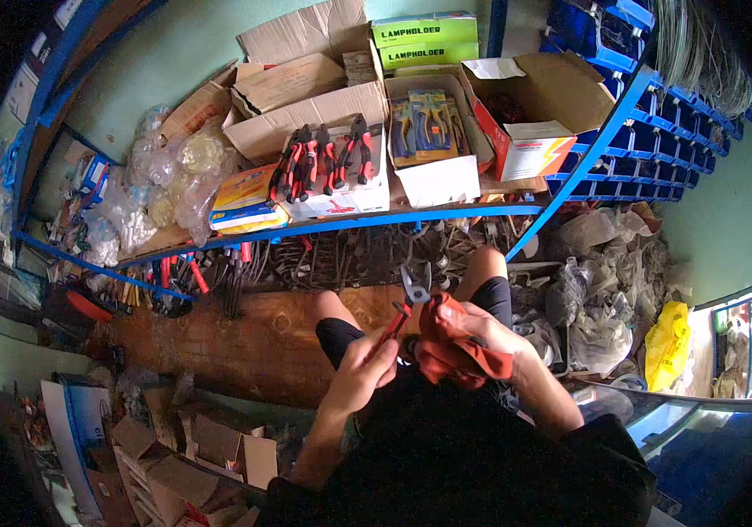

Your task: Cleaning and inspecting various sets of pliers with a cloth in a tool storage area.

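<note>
In front of my lap, my left hand (368, 367) is closed around one red-and-black handle of a pair of pliers (417, 292), whose open jaws point away from me. My right hand (489, 332) grips an orange-red cloth (458, 359) bunched against the pliers' other side, near the joint. The cloth hides the other handle. Several similar pliers (320, 158) with red-and-black grips lie on a white box at the shelf's front. Beside them, an open white carton (437, 184) holds carded pliers with blue-and-yellow handles.
A blue metal shelf edge (376, 222) runs across ahead of my knees. Cardboard boxes (307, 82) and plastic-wrapped goods (165, 171) crowd the shelf. Blue parts bins (639, 148) hang at the right above plastic bags (597, 316). More cartons (185, 477) stand at lower left, beyond the wood-patterned floor (231, 342).
</note>
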### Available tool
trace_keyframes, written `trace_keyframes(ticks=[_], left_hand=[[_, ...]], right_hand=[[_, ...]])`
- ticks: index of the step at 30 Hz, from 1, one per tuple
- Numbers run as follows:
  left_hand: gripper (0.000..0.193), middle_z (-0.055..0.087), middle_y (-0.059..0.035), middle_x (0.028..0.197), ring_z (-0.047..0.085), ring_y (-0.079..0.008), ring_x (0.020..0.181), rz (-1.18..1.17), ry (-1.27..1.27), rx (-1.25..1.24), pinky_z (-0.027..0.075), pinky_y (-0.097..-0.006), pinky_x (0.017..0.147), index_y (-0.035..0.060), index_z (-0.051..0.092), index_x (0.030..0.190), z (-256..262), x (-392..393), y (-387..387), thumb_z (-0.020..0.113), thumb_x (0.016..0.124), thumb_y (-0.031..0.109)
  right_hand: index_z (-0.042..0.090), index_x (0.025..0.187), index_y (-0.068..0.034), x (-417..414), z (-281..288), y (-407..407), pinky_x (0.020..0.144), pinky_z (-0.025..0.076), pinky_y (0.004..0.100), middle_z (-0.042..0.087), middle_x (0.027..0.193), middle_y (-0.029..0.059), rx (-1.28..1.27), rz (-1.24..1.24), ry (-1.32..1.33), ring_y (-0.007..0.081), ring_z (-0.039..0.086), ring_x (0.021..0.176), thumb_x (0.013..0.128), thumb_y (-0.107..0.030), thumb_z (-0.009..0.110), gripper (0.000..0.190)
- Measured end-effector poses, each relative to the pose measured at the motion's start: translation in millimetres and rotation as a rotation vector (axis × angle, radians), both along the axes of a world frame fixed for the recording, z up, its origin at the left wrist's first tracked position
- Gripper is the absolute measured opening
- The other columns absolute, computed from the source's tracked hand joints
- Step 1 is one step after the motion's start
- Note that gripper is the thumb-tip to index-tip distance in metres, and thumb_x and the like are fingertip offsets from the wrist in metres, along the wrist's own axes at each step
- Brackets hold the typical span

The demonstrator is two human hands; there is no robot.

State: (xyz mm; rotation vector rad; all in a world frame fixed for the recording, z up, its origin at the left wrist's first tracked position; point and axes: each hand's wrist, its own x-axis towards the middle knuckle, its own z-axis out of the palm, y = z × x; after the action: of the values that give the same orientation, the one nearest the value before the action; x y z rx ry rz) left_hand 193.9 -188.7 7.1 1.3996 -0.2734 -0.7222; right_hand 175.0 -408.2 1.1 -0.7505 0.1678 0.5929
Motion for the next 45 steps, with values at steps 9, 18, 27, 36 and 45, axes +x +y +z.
trace_keyframes(ticks=[9,18,27,36,45], left_hand=[[0.028,0.041,0.002,0.063,0.044,-0.0078,0.05,-0.043,0.176,-0.176,0.037,-0.0209,0.047,0.0055,0.047,0.096,13.2,2.7,-3.1,0.039,0.1,0.032],[0.029,0.039,0.004,0.062,0.033,-0.0029,0.05,0.278,-0.135,0.045,0.027,-0.0202,0.045,0.0064,0.046,0.085,14.9,-14.5,-28.1,0.037,0.1,0.028],[0.022,0.042,0.0028,0.064,0.036,-0.0034,0.053,0.391,-0.129,0.224,0.03,-0.021,0.048,0.0028,0.05,0.09,41.1,-11.5,-30.0,0.04,0.098,0.02],[0.022,0.043,0.0026,0.065,0.037,-0.0041,0.054,0.446,-0.035,0.199,0.029,-0.021,0.049,0.0026,0.049,0.086,46.0,-15.8,-34.3,0.041,0.098,0.019],[0.019,0.042,0.003,0.069,0.037,-0.0037,0.059,0.501,-0.194,0.289,0.031,-0.0202,0.053,0.0007,0.051,0.094,25.7,-18.0,-47.9,0.039,0.099,0.015]], right_hand=[[0.054,0.112,-0.004,5.6,-0.9,3.8,0.074,0.048,0.0275,0.063,0.095,0.0035,-0.11,0.029,-0.134,0.0107,0.059,0.087,0.096,-0.033,0.05,0.033],[0.054,0.103,0.0,9.3,7.8,21.7,0.065,0.047,0.0386,0.061,0.076,0.0185,-0.848,-0.338,-0.63,0.0358,0.061,0.069,0.092,-0.025,0.054,0.028],[0.055,0.099,0.001,10.3,14.5,24.1,0.064,0.047,0.0403,0.061,0.075,0.02,-0.848,-0.231,-0.63,0.0366,0.062,0.07,0.093,-0.03,0.052,0.032],[0.056,0.096,-0.004,6.5,8.8,18.7,0.063,0.042,0.0232,0.054,0.078,-0.0041,-0.243,-0.052,-0.338,0.0044,0.047,0.071,0.099,-0.034,0.044,0.032],[0.054,0.089,-0.007,2.5,3.2,31.5,0.056,0.038,0.0213,0.05,0.071,-0.006,-0.148,-0.156,-0.197,0.0029,0.044,0.063,0.099,-0.033,0.043,0.03]])
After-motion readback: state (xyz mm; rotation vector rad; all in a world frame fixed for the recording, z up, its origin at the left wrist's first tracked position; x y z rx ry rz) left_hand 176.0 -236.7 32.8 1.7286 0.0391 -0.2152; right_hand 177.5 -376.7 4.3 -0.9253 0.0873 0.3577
